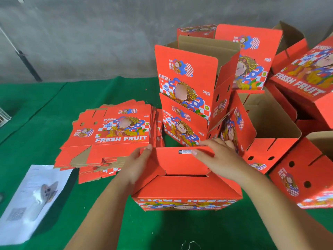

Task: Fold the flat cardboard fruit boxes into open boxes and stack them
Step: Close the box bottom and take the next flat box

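A red fruit box [185, 188] stands upside down in front of me on the green table, its bottom flaps partly folded in. My left hand [137, 165] lies flat on the left flap, fingers straight. My right hand [214, 156] presses on the far flap by a barcode label, fingers extended. A pile of flat red boxes [111, 134] printed "FRESH FRUIT" lies to the left. Behind stands a stack of folded open boxes [187, 98], two nested.
More folded boxes stand to the right [270, 123] and at the far right [306, 177], some tipped [306, 76]. A printed paper sheet [34, 201] lies at the left front. The green cloth [36, 109] covers the table; a grey wall is behind.
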A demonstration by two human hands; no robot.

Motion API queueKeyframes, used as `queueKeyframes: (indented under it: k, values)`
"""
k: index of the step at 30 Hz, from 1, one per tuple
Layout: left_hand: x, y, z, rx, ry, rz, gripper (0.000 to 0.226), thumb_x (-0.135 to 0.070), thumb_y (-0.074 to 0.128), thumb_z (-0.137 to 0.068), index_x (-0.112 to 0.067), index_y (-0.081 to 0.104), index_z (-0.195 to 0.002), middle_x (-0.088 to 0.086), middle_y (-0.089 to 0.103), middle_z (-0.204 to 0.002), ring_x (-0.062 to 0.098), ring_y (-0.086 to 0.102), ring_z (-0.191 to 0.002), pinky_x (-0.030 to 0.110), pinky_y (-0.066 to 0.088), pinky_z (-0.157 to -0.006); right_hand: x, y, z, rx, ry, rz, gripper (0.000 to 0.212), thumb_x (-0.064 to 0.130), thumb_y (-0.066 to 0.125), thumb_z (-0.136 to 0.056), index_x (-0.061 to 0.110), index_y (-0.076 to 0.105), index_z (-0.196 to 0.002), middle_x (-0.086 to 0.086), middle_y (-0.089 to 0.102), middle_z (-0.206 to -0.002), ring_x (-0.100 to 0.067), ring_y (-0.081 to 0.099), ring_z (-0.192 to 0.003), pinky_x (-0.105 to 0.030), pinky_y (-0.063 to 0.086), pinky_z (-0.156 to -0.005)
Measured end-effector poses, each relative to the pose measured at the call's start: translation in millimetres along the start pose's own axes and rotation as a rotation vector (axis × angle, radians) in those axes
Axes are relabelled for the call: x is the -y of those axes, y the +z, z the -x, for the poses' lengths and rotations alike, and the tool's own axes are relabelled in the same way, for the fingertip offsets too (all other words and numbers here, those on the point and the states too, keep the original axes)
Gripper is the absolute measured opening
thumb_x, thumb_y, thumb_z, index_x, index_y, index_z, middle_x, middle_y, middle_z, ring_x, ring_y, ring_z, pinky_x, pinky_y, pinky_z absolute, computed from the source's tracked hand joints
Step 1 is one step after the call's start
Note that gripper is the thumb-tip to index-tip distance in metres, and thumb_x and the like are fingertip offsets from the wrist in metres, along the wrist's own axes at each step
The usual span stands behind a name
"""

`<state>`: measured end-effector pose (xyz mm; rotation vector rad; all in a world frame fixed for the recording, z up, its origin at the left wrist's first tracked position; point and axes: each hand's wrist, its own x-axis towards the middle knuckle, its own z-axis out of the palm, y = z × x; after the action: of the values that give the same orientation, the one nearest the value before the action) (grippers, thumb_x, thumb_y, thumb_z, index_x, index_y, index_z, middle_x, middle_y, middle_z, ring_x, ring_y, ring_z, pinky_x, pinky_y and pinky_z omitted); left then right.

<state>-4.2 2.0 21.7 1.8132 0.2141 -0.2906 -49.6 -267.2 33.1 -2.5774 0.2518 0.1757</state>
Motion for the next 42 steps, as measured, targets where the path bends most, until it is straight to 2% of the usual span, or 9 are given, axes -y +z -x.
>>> queueKeyframes:
  k: [5,8,10,13,17,23,28,33,42]
  values:
    - [-16.2,3.0,15.7,0.058,-0.118,0.257,0.037,-0.068,0.066,-0.086,-0.042,0.068,-0.113,0.006,0.071,-0.123,0.031,0.07,-0.11,0.058,0.053,-0.099,5.3,-12.2,16.4,-0.087,-0.085,0.055,0.061,0.077,0.049,-0.081,0.044,0.055,-0.132,0.016,0.053,-0.133,-0.016,0.029,-0.131,-0.045,0.042,-0.104]
    - [-23.2,-2.9,11.3,0.073,-0.045,0.268,0.028,-0.066,0.063,-0.089,-0.046,0.07,-0.108,-0.001,0.073,-0.119,0.022,0.07,-0.106,0.048,0.056,-0.096,9.0,-26.4,21.9,-0.244,-0.136,-0.126,0.055,0.076,0.047,-0.076,0.045,0.065,-0.119,0.023,0.064,-0.117,-0.012,0.045,-0.123,-0.04,0.047,-0.096]
    - [-30.6,-5.7,7.4,0.102,0.019,0.259,0.022,-0.059,0.062,-0.094,-0.043,0.07,-0.081,-0.009,0.074,-0.079,0.01,0.07,-0.069,0.032,0.061,-0.065,11.7,-38.0,16.9,-0.37,-0.125,-0.316,0.047,0.07,0.049,-0.076,0.047,0.066,-0.114,0.027,0.068,-0.108,-0.003,0.058,-0.112,-0.027,0.048,-0.085]
    - [-34.6,7.1,-2.1,0.054,0.029,0.182,0.017,-0.043,0.062,-0.1,-0.028,0.062,-0.092,-0.002,0.066,-0.073,0.013,0.061,-0.058,0.031,0.054,-0.055,17.7,-34.7,13.1,-0.501,-0.193,-0.199,0.036,0.044,0.066,-0.088,0.036,0.066,-0.124,0.012,0.062,-0.131,-0.018,0.051,-0.126,-0.029,0.041,-0.098]
    - [-15.4,31.8,-6.4,0.087,0.009,0.046,0.027,-0.035,0.059,-0.103,-0.014,0.064,-0.118,0.014,0.072,-0.112,0.028,0.067,-0.099,0.048,0.055,-0.097,23.8,13.2,34.7,-0.291,-0.312,0.294,0.043,0.065,0.047,-0.09,0.032,0.064,-0.111,0.005,0.054,-0.118,-0.025,0.047,-0.115,-0.042,0.037,-0.098]
    - [-10.2,27.4,-30.0,0.016,0.37,-0.262,0.008,-0.02,0.062,-0.102,-0.024,0.065,-0.109,-0.013,0.068,-0.099,0.0,0.063,-0.088,0.021,0.049,-0.087,22.4,17.8,23.9,-0.036,-0.264,0.407,0.07,0.078,0.015,-0.088,0.029,0.065,-0.092,0.011,0.072,-0.096,-0.019,0.066,-0.097,-0.035,0.044,-0.085]
    - [-22.9,25.0,-36.7,0.039,0.837,-0.677,0.018,-0.023,0.071,-0.094,-0.026,0.073,-0.112,-0.008,0.066,-0.115,0.019,0.064,-0.105,0.04,0.049,-0.095,30.9,18.2,-1.4,0.001,-0.306,0.407,0.067,0.077,0.016,-0.086,0.026,0.06,-0.085,0.007,0.07,-0.088,-0.022,0.066,-0.086,-0.036,0.039,-0.067]
    - [-30.2,26.8,-48.2,0.152,0.803,-1.081,0.037,-0.047,0.059,-0.095,-0.05,0.054,-0.132,-0.019,0.045,-0.143,0.018,0.05,-0.121,0.036,0.037,-0.104,38.2,23.5,-7.5,-0.146,-0.303,0.414,0.053,0.066,0.022,-0.09,0.033,0.061,-0.102,0.013,0.069,-0.098,-0.016,0.066,-0.093,-0.035,0.042,-0.067]
    - [-23.8,34.0,-64.4,0.117,0.698,-1.068,0.044,-0.066,0.055,-0.087,-0.043,0.04,-0.122,-0.022,0.045,-0.123,0.018,0.043,-0.107,0.038,0.047,-0.093,44.0,17.6,-19.5,-0.011,-0.249,0.382,0.046,0.07,0.022,-0.087,0.037,0.047,-0.108,0.018,0.051,-0.106,-0.011,0.043,-0.111,-0.031,0.039,-0.091]
